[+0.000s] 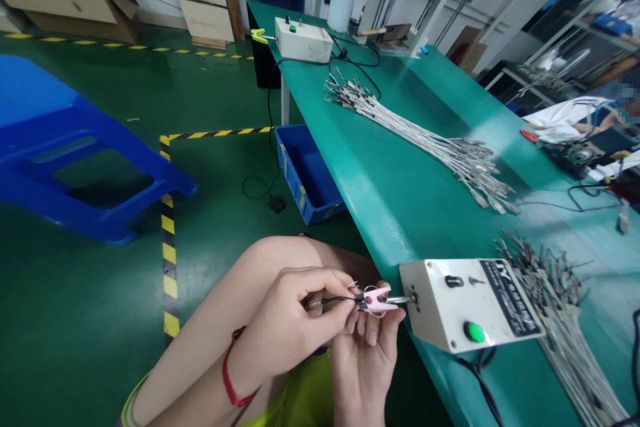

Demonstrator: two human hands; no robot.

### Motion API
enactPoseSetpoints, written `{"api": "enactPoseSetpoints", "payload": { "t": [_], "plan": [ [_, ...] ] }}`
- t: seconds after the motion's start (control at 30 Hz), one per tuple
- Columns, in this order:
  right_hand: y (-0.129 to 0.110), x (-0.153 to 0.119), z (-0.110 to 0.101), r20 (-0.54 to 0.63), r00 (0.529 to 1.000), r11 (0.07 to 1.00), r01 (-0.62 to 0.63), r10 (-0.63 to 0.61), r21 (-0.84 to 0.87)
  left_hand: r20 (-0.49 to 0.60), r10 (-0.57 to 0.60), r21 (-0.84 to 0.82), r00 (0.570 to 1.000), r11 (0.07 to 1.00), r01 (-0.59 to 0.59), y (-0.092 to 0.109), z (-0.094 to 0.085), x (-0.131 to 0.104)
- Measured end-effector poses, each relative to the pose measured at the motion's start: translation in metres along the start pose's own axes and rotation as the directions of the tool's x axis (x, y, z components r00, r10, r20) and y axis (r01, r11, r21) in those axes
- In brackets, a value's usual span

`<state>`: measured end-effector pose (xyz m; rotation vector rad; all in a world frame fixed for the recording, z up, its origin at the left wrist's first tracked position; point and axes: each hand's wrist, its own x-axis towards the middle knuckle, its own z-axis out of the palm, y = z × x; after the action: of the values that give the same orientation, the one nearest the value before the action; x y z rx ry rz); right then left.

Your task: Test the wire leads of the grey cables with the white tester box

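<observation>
My left hand (295, 310), with a red cord bracelet at the wrist, pinches a thin cable (330, 300). Dark wire ends of that cable reach the jaws of a pink spring clip (375, 299). The clip sits at the end of a metal rod (400, 299) projecting from a white control box (470, 303) with a green button. Palm up below the clip is my right hand (367, 353); its fingers are curled and its thumb rests against the clip's lower handle. Part of its grip is hidden behind the clip and my left fingers.
Bundles of grey cables (415, 127) and more cables (565, 320) lie on the green table (370, 173). A second white box (303, 40) stands at the far end. A blue bin (310, 173) is beneath the edge, a blue stool (90, 153) left. Another person (595, 120) is across the table.
</observation>
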<state>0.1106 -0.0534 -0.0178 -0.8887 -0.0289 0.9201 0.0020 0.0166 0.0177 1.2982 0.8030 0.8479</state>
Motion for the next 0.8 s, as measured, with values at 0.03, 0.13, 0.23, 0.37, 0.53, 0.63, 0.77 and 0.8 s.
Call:
{"api": "enactPoseSetpoints", "payload": {
  "t": [0.03, 0.13, 0.23, 0.37, 0.53, 0.63, 0.77, 0.8],
  "plan": [
    [0.000, 0.000, 0.000, -0.030, 0.999, 0.999, -0.011, 0.012, 0.034, 0.003, 0.001, -0.003, 1.000, 1.000, -0.001, 0.001, 0.000, 0.000],
    [0.001, -0.004, 0.000, -0.101, 0.993, 0.993, -0.048, 0.058, 0.104, 0.009, 0.004, -0.001, 1.000, 1.000, -0.004, 0.003, 0.000, 0.000],
    [0.005, -0.016, -0.010, -0.036, 0.998, 0.997, -0.049, 0.047, -0.052, 0.004, 0.007, -0.017, 1.000, 1.000, -0.007, 0.006, -0.001, 0.001],
    [-0.007, -0.039, -0.038, 0.015, 0.892, 0.732, 0.380, -0.452, -0.565, 0.018, 0.029, -0.024, 0.999, 0.999, -0.029, 0.005, -0.002, -0.001],
    [-0.060, -0.035, -0.048, 0.120, 0.652, 0.261, 0.457, -0.748, -0.850, 0.008, 0.068, 0.004, 0.998, 0.998, -0.068, 0.001, -0.003, -0.003],
    [-0.072, -0.026, -0.031, 0.124, 0.572, 0.192, 0.460, -0.811, -0.867, -0.013, 0.095, 0.019, 0.995, 0.995, -0.095, 0.000, -0.002, -0.004],
    [-0.065, -0.022, -0.020, 0.131, 0.525, 0.181, 0.501, -0.841, -0.846, -0.023, 0.112, 0.069, 0.993, 0.991, -0.110, 0.000, -0.001, -0.006],
    [-0.065, -0.022, -0.022, 0.147, 0.523, 0.172, 0.513, -0.839, -0.841, -0.022, 0.120, 0.077, 0.993, 0.990, -0.118, -0.001, -0.001, -0.007]
  ]
}}
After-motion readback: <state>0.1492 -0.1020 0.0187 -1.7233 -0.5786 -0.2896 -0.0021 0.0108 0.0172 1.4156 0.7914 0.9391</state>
